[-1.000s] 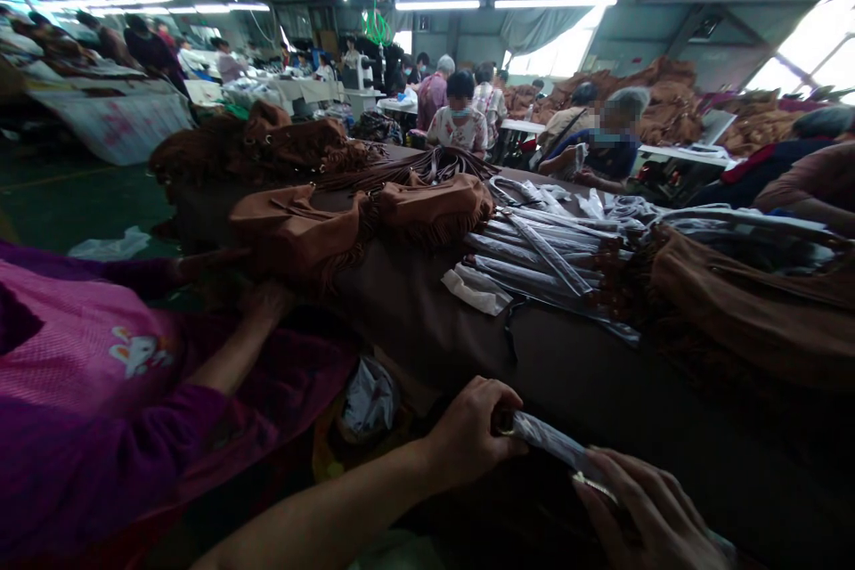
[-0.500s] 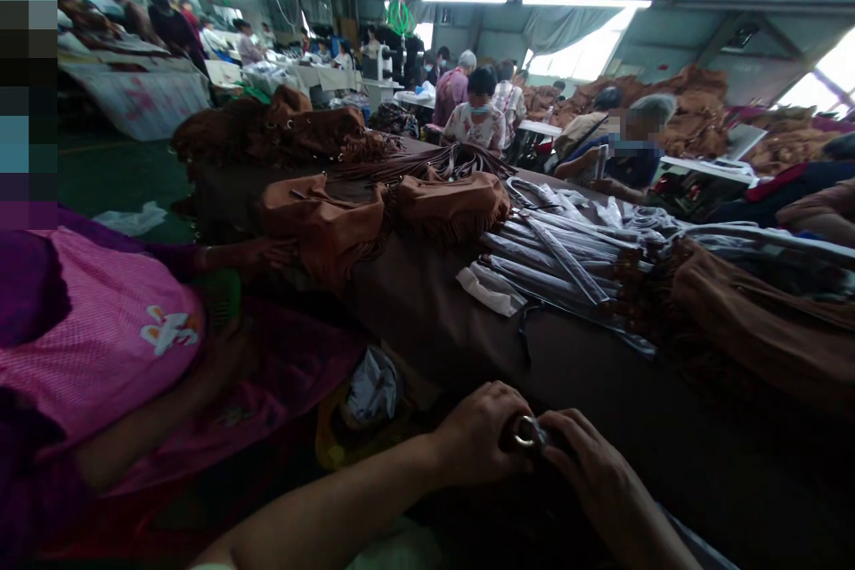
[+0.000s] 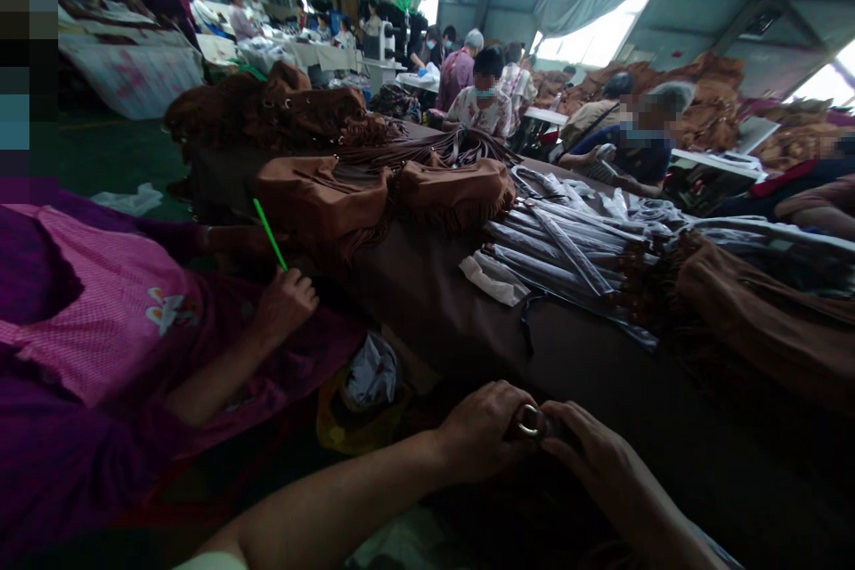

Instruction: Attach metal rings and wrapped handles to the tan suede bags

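My left hand (image 3: 482, 430) and my right hand (image 3: 593, 456) meet at the near edge of a long brown-covered table (image 3: 601, 356). Both are closed around a small metal ring (image 3: 530, 420) on the end of a dark strap; the strap itself is hidden under my fingers. Ahead on the table lies a stack of plastic-wrapped straps (image 3: 561, 254). Brown fringed bags (image 3: 387, 191) are heaped beyond it.
A person in a pink and purple top (image 3: 100, 329) sits at my left, their hand (image 3: 286, 301) holding a green stick (image 3: 269, 233). More brown fabric (image 3: 754, 303) lies at the right. Other workers sit at tables (image 3: 481, 102) at the back.
My right hand slid up the wrapped strap to join my left at the ring, and the strap's wrapped length is out of sight. The neighbour's hand rose, showing a green stick.
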Action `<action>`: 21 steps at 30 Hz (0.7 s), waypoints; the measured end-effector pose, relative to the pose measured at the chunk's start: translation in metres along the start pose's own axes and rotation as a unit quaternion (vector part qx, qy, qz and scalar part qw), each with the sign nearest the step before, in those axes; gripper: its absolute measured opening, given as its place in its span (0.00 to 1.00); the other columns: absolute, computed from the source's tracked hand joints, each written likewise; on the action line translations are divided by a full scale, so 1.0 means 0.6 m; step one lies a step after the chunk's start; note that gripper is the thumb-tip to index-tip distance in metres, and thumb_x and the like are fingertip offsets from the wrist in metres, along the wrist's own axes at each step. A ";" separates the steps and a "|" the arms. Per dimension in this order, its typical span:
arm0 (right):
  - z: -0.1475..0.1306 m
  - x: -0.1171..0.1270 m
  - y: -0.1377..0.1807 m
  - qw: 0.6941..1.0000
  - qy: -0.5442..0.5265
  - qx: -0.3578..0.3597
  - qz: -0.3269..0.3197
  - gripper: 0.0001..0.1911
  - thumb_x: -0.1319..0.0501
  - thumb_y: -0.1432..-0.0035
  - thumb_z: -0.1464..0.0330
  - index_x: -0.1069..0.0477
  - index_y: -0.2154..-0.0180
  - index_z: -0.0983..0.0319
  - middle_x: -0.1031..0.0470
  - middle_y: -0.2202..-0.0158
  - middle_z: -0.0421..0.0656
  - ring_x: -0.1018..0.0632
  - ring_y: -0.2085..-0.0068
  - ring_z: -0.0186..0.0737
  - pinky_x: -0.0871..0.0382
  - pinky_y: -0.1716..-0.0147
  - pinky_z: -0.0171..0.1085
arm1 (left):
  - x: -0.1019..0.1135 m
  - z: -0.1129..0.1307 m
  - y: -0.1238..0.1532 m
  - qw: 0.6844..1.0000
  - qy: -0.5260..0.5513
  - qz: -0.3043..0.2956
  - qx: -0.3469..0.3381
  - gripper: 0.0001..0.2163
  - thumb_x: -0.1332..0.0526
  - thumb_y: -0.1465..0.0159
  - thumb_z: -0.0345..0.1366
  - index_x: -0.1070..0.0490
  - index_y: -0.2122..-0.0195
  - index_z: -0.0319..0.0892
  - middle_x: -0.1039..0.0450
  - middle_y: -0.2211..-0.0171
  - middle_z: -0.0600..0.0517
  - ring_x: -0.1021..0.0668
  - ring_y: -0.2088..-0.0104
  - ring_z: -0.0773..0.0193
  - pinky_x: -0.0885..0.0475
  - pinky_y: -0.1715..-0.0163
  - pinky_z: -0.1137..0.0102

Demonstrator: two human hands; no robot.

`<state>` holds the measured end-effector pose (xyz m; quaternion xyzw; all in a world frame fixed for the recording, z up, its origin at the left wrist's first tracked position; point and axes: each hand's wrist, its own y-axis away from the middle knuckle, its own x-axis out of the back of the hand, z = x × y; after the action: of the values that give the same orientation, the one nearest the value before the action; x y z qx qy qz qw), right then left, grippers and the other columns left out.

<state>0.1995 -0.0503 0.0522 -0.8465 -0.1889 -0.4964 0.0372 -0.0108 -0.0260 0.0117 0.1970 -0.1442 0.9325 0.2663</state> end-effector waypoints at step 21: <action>-0.021 -0.005 -0.009 1.000 -0.002 0.011 0.007 0.11 0.46 0.36 0.59 0.34 0.55 0.56 0.24 0.57 0.42 0.21 0.59 0.41 0.29 0.60 0.38 | 0.003 0.004 0.002 1.000 0.014 -0.010 0.026 0.15 0.35 0.41 0.40 0.32 0.55 0.42 0.30 0.58 0.50 0.28 0.58 0.61 0.33 0.58 0.70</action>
<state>0.1858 -0.0495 0.0553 -0.8485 -0.1881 -0.4922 0.0494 -0.0120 -0.0269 0.0147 0.1920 -0.1142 0.9359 0.2723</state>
